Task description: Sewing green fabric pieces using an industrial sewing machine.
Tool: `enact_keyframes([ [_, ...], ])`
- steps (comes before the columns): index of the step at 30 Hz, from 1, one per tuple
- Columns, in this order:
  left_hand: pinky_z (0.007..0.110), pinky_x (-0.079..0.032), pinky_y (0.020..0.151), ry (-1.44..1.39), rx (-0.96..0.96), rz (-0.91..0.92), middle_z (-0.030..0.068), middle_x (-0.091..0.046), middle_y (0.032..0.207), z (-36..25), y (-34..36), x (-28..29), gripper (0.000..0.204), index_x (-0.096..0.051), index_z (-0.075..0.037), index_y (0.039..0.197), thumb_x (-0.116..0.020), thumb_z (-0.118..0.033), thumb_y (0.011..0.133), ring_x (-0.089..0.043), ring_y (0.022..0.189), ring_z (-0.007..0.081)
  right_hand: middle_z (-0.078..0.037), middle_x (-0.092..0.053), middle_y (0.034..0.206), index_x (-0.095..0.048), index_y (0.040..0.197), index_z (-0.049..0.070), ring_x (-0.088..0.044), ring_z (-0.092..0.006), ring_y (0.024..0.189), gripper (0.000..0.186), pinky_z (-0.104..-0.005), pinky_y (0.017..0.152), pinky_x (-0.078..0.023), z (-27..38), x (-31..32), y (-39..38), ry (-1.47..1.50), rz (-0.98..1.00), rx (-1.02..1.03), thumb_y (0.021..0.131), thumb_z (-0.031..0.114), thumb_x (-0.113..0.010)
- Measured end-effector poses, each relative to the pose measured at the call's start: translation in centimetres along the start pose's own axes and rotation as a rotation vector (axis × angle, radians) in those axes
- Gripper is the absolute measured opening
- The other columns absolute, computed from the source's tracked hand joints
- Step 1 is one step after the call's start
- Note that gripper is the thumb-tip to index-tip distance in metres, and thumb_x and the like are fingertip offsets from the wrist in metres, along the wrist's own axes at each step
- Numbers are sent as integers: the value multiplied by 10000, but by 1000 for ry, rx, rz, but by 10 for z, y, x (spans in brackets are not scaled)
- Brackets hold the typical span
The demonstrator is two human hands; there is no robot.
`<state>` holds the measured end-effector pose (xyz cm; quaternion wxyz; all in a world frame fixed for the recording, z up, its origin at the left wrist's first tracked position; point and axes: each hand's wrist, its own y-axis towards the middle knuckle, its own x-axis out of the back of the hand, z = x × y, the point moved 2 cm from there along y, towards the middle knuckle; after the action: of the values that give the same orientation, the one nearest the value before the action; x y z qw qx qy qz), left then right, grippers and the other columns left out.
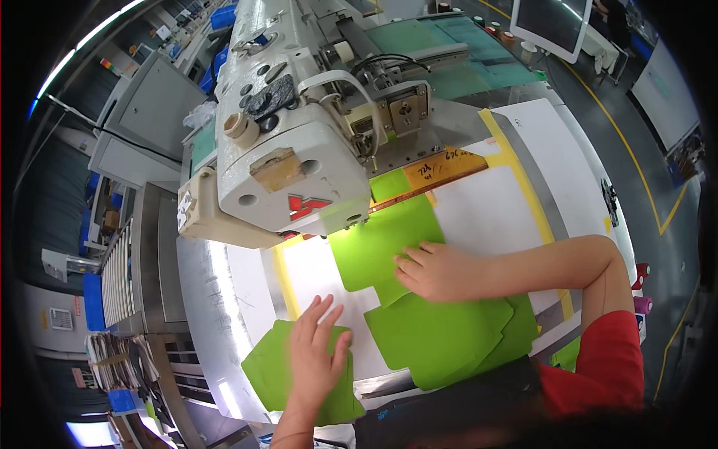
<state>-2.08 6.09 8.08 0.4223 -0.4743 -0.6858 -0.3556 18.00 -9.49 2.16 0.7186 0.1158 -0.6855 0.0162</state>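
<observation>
The green sheet lies on the worktop by the sewing machine, forward-left of the right hand — the nearer, its unclenched fingers resting on it; the left hand spreads loose fingers over green pieces.

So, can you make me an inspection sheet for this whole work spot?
Surface: white sheet with yellow strips.
Job's things: green sheet by the sewing machine; left green pile and right green pile nearer the person.
Clutter: thread spools at the right.
Left fingers: spread, by the left green pile.
Right fingers: on the green sheet.
Cables: black cable on the machine.
Surroundings: grey cabinet, monitor.
</observation>
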Motion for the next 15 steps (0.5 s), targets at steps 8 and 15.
enact_keyframes([
  [8,410,-430,998,-234,-491,270,110,-543,1296,-12,-4,-20,409,-584,-60,1204,-680,-124,811,-507,1231,294,-170,-623,1137,-615,1084,-15,-614,-300,1042,323,-398,846,-513,7,6,2,64,-75,-165,819,150,-536],
  [15,433,-456,961,-193,-697,193,120,-557,1280,-32,37,-93,400,-592,-47,1180,-686,-105,795,-544,1180,304,-145,-635,1146,-621,1112,-5,-641,-283,997,349,-356,774,-533,18,11,-22,46,-328,-174,800,142,-566],
])
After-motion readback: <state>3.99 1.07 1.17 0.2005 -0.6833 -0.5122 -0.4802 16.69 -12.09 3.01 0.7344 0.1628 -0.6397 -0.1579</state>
